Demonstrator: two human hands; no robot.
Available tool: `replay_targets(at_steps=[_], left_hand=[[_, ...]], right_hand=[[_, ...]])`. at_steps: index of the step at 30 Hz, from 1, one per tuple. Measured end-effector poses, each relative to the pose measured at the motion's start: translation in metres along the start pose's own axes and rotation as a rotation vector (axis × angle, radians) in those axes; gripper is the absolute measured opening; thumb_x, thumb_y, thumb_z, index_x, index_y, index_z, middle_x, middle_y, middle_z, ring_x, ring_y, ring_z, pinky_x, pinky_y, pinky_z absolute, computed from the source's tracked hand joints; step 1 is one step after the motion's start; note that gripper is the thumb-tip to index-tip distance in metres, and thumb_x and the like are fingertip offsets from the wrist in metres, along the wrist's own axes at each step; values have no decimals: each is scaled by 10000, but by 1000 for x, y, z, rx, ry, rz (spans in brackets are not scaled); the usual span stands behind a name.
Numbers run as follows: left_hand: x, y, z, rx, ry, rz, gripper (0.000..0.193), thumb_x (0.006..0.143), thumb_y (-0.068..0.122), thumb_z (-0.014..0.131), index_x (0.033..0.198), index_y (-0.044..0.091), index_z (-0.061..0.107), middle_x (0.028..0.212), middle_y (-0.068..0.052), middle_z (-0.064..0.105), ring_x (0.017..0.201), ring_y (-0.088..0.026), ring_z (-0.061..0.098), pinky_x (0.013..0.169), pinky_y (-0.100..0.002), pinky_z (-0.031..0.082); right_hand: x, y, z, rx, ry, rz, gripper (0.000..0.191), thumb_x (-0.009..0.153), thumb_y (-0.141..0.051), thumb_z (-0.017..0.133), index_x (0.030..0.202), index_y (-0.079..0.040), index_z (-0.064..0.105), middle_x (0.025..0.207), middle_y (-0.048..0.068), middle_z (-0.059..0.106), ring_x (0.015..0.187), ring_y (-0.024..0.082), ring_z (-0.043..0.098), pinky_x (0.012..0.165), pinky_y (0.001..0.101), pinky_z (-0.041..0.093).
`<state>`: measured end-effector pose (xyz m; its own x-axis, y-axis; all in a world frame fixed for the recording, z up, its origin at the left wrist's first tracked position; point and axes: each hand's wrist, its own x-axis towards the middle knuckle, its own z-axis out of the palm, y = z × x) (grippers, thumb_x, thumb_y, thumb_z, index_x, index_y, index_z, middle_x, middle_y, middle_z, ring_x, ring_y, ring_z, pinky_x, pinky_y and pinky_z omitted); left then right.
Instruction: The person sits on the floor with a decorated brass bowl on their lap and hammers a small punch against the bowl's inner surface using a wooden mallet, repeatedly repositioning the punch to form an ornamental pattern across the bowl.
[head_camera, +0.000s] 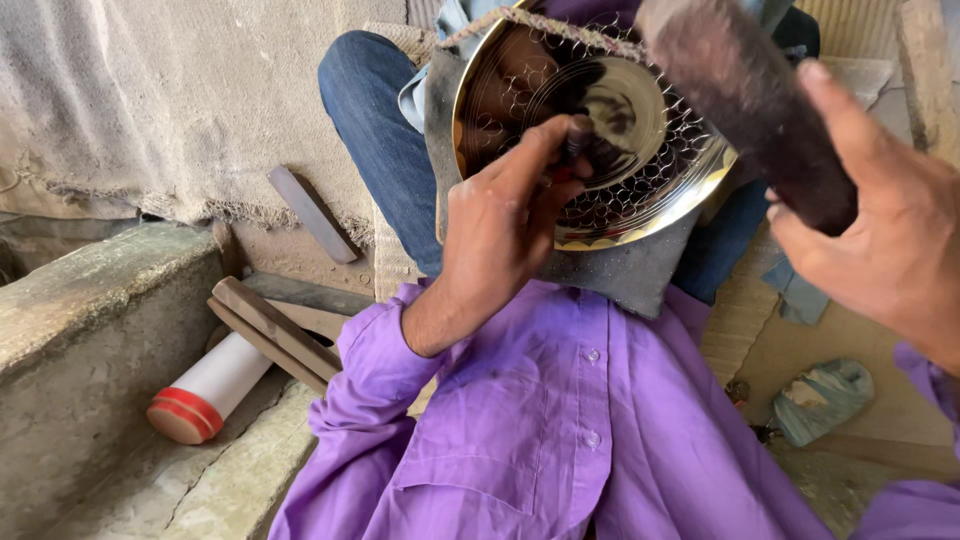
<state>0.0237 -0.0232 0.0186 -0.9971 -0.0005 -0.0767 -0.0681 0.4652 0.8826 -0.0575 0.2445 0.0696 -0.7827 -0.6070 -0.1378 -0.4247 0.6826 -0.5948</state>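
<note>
A shiny round brass plate with an engraved lattice pattern rests tilted on a dark grey pad over my lap. My left hand is closed on a small dark punch whose tip touches the plate near its middle. My right hand grips a dark wooden mallet, raised above the plate's right side. My purple shirt fills the lower middle.
A white cylinder with a red end lies at the lower left beside flat wooden strips and a concrete ledge. A metal bar lies against sacking. A crumpled bluish cloth sits at the lower right.
</note>
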Motion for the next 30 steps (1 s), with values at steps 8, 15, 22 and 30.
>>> replay_targets(at_steps=[8, 15, 22, 30], left_hand=[[-1, -3, 3, -69, 19, -54, 420, 983, 34, 736, 1347, 110, 540, 1109, -25, 768, 1005, -174, 804, 810, -291, 644], [23, -13, -11, -87, -214, 225, 505, 955, -4, 735, 1418, 103, 562, 1247, -80, 737, 1102, -250, 770, 902, -349, 629], [37, -15, -17, -124, -364, 248, 494, 942, 25, 762, 1396, 102, 584, 1212, -90, 738, 1074, -263, 774, 887, -367, 618], [55, -25, -10, -75, -548, 447, 564, 892, 58, 768, 1425, 98, 588, 1200, -107, 745, 1046, -297, 749, 852, -396, 595]], right_hand=[[3, 16, 0, -11, -81, -19, 915, 758, 118, 718, 1590, -109, 412, 1146, 213, 694, 868, 269, 713, 705, 371, 578], [-59, 43, 23, 373, 46, 288, 888, 929, 169, 747, 1638, -86, 279, 1016, 114, 575, 884, 165, 613, 827, 269, 528], [-93, 41, 56, 482, 301, 291, 880, 977, 105, 762, 1639, -30, 199, 1013, 86, 643, 859, 131, 645, 834, 271, 562], [-105, 32, 83, 208, 181, 354, 788, 905, 44, 765, 1598, 10, 391, 967, 113, 695, 840, 186, 703, 810, 320, 578]])
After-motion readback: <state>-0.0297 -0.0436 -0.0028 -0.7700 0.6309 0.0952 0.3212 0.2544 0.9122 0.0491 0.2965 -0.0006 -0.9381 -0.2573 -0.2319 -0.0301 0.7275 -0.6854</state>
